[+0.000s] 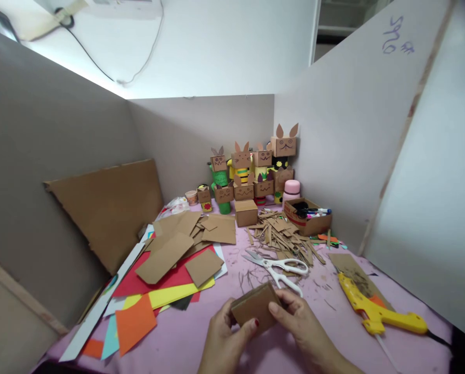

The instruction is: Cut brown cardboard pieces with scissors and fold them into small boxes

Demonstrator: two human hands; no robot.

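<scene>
Two hands, left hand point(232, 332) and right hand point(296, 317), gripping cardboard piece point(256, 309), white scissors point(277, 265) nearby.

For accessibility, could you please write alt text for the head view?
Left hand and right hand hold a small cardboard piece over a pink cloth, near white-handled scissors, a yellow glue gun, cardboard strips and animal-faced figures.

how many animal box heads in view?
9 visible. Top right: one head. Left of it, lower: left head, middle head, right head. Below, left to right: first head, second head, third head, fourth head, fifth head. Plain box not counted. Others may be hidden behind.
</scene>
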